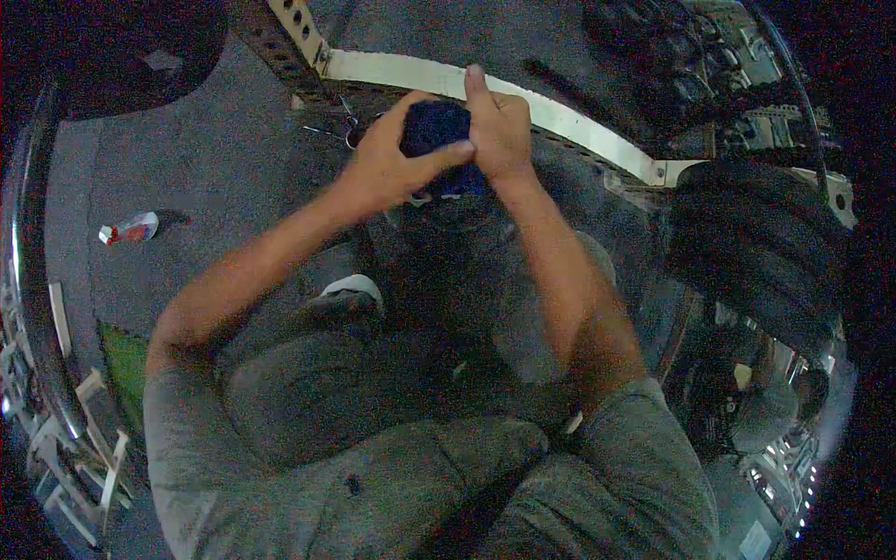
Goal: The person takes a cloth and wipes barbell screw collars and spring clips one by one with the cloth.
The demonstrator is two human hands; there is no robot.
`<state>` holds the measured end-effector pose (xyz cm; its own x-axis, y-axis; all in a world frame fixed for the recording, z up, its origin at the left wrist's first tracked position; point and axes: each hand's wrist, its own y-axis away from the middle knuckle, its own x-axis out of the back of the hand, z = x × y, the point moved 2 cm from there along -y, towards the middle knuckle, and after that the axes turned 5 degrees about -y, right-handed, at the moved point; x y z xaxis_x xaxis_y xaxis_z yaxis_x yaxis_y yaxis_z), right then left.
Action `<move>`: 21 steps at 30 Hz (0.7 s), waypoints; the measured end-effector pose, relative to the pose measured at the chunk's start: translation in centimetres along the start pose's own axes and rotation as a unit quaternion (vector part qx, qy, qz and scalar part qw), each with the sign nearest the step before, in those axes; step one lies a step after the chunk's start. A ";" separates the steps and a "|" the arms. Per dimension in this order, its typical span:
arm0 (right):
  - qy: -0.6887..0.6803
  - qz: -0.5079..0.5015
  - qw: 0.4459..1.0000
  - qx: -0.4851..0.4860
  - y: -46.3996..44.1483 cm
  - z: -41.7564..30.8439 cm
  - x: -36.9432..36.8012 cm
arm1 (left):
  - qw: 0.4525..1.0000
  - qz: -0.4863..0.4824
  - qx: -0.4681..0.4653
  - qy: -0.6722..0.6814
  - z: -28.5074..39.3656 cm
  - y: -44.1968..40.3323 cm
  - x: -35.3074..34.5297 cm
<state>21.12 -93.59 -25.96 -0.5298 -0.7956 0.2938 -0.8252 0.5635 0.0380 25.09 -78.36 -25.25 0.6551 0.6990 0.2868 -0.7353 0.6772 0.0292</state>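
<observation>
A dark blue, soft-looking cloth (436,128) is bunched between my two hands, above the dark floor in front of my legs. My left hand (387,159) is closed around its left side, with the thumb lying across the near edge toward the right. Against the right side of the cloth, my right hand (501,135) is curled with its thumb pointing up and away. Its other fingers are mostly hidden. More blue shows below the hands, over something dark that I cannot make out.
A pale metal crossbar (560,117) curves behind my hands, joined to a perforated upright (301,26). A clear bottle with red marking (131,229) lies on the floor at left. Dark round plates (756,247) stand at right. A thin cord or ring (351,135) shows beside my left hand.
</observation>
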 end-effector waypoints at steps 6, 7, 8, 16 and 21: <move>-0.040 -0.007 0.996 -0.076 -0.7 1.2 0.1 | 0.996 0.035 0.018 0.077 -0.3 -0.1 0.3; -0.058 -0.012 0.994 -0.095 -1.0 2.1 -0.1 | 0.993 0.045 0.038 0.105 -0.3 -0.1 0.3; -0.077 -0.017 0.991 -0.113 -0.9 1.8 -0.4 | 0.988 0.056 0.056 0.132 -0.3 -0.2 0.3; -0.061 0.027 0.998 -0.013 2.9 1.6 -3.7 | 0.992 0.114 0.043 -0.007 -3.1 -0.7 0.1; 0.054 0.014 0.998 0.043 0.5 1.8 -1.6 | 0.997 -0.028 -0.068 -0.038 -1.1 0.7 -0.1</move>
<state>21.20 -92.40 -28.18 -0.5327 -0.7481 0.3957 -0.8262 0.5610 -0.0518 24.69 -77.73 -26.32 0.6756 0.6438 0.3593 -0.6644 0.7429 -0.0819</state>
